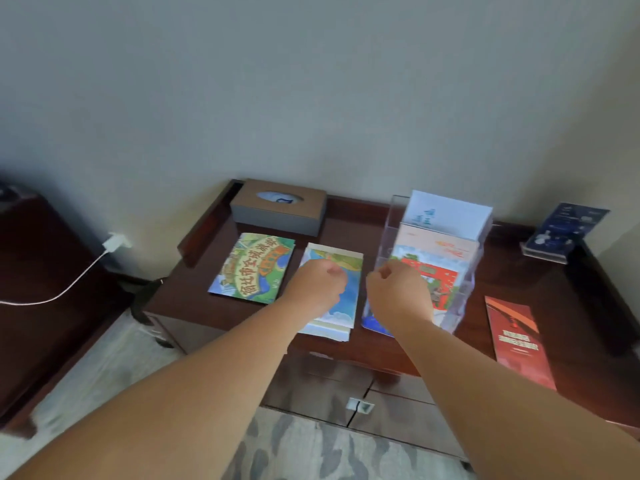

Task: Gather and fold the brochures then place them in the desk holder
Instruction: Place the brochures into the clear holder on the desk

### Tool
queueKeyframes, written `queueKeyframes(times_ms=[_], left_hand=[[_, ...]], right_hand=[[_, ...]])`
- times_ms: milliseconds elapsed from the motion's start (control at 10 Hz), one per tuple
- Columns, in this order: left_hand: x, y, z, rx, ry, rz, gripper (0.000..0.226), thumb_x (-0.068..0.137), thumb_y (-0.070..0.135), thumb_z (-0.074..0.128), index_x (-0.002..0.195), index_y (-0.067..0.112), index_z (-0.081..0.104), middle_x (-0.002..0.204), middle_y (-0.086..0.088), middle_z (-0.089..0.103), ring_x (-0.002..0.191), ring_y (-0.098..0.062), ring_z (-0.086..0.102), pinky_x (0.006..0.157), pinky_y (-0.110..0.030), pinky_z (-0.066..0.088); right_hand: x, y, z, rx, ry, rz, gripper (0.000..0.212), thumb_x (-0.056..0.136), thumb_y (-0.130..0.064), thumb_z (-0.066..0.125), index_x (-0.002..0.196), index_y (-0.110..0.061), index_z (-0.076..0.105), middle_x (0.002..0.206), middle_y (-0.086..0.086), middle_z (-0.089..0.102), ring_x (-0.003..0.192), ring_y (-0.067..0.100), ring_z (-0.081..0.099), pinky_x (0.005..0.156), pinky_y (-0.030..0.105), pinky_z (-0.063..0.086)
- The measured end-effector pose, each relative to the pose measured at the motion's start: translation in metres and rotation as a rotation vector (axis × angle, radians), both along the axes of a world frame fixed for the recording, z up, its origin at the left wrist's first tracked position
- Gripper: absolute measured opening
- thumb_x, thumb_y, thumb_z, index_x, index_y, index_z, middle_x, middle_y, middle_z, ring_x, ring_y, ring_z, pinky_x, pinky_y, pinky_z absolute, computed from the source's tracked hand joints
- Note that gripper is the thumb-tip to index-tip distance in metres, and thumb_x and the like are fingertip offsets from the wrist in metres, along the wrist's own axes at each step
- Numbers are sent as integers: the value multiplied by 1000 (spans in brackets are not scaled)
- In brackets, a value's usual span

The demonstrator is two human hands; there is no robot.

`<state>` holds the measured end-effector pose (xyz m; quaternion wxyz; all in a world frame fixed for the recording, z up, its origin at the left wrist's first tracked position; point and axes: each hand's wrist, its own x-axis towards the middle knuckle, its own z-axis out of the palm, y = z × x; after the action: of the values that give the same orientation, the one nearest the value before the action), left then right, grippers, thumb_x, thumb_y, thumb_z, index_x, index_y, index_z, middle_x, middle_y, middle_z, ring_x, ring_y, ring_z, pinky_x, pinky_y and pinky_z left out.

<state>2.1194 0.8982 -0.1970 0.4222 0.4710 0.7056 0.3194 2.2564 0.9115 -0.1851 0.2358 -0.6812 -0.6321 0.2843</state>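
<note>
The middle brochure [350, 296] lies flat on the desk [349, 227] at the centre of the frame, its long axis running from the top of the frame toward the bottom. The left hand [317, 289] sits directly over its left half and is the nearer one. The right hand [398, 294] hangs just to the right, between this brochure and the clear holder [386, 233].

Both hands show only their backs, with the fingers [334, 271] curled under. I cannot tell whether either hand pinches paper or merely hovers.

A blue brochure [374, 325] is mostly hidden below the right wrist. A green brochure [256, 268] lies to the left and a red one [516, 341] at lower right, well apart from both hands. Layered edges at the middle brochure's lower end suggest folds or several sheets, but they are too blurred to count.
</note>
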Motion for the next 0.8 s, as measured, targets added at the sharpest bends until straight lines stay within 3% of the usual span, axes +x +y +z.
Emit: queueKeyframes(times_ms=[100,200,300,400,600,700,800], left_hand=[[-42,-3,-11,-67,43,66,20,86,11,46,80,1,61,77,-20,61,70,-31,58,62,-38,39],[-79,-6,-24,-71,54,178,14,85,10,42,72,11,48,73,-16,43,68,-23,40,63,-39,28],[-114,-15,-35,-153,213,256,19,89,13,49,71,17,49,74,-11,53,71,-29,55,65,-44,45],[-137,-13,-53,-179,304,293,21,90,17,55,72,26,53,79,-1,61,83,-27,63,80,-42,54],[-149,9,-87,-237,351,223,23,92,19,55,70,27,50,83,0,59,82,-24,55,77,-35,48],[-155,27,-101,-235,359,159,8,92,20,55,94,18,62,102,-7,65,90,-24,57,76,-32,43],[-165,39,-110,-169,550,213,32,92,32,55,118,13,61,119,-11,59,108,-30,53,81,-37,42]], right_hand=[[-36,5,-6,-23,-5,91,12,86,-21,47,78,-21,56,73,0,61,71,26,58,59,27,39],[-59,15,-23,-101,-28,194,14,89,-18,44,87,-17,58,74,-2,58,67,20,53,56,25,35],[-74,28,-45,-210,-87,328,15,88,-19,47,88,-11,60,82,6,60,72,24,54,63,27,40],[-80,40,-68,-266,-135,354,20,91,-20,48,104,-11,60,104,8,61,87,25,57,69,28,42],[-80,51,-99,-330,-211,256,34,91,-26,51,123,-18,52,124,9,47,103,29,55,85,35,47],[-82,49,-106,-321,-287,195,46,89,-33,55,132,-21,46,133,7,41,120,30,45,95,42,42],[-85,46,-111,-314,-382,152,66,86,-49,59,142,-23,35,147,6,29,132,30,34,105,46,36]])
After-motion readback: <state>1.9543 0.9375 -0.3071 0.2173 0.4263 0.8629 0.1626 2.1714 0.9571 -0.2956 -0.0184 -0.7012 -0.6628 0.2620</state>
